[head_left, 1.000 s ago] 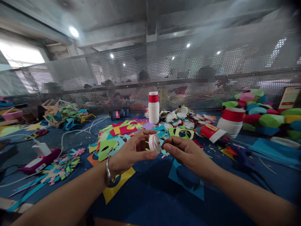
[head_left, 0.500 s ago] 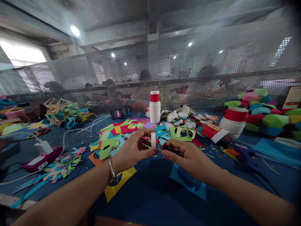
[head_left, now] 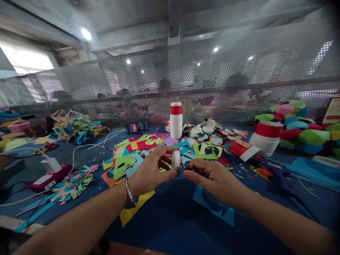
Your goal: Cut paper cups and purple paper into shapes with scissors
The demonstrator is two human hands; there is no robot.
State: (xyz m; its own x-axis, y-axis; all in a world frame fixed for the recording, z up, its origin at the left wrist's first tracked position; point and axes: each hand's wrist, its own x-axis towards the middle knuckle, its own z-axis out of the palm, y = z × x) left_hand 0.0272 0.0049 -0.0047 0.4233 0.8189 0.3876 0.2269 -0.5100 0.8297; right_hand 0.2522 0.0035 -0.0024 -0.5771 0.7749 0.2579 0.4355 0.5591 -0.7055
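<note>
My left hand (head_left: pixel 152 169) holds a cut-off paper cup bottom (head_left: pixel 175 159) by its edges, thumb below and fingers above. This short white ring has a closed round face and a trace of red on its right side. Just to the right, my right hand (head_left: pixel 212 177) is closed, thumb against fingers. A small thin, shiny piece shows at its fingertips, close to the cup bottom; its kind is hidden. Under the hands lie a yellow paper offcut (head_left: pixel 136 209) and a blue paper offcut (head_left: pixel 212 205).
Behind the hands stands a paper cup stack (head_left: pixel 176 122), beside a heap of cut cup bottoms (head_left: pixel 205 131). Another cup stack (head_left: pixel 267 138) and a glue gun (head_left: pixel 278 179) are at right. At left lie a purple power strip (head_left: pixel 50 179), cables and scissors (head_left: pixel 45 148).
The cup bottom has turned in my left hand, so its round face shows more. My right hand stays close beside it. The view has shifted slightly.
</note>
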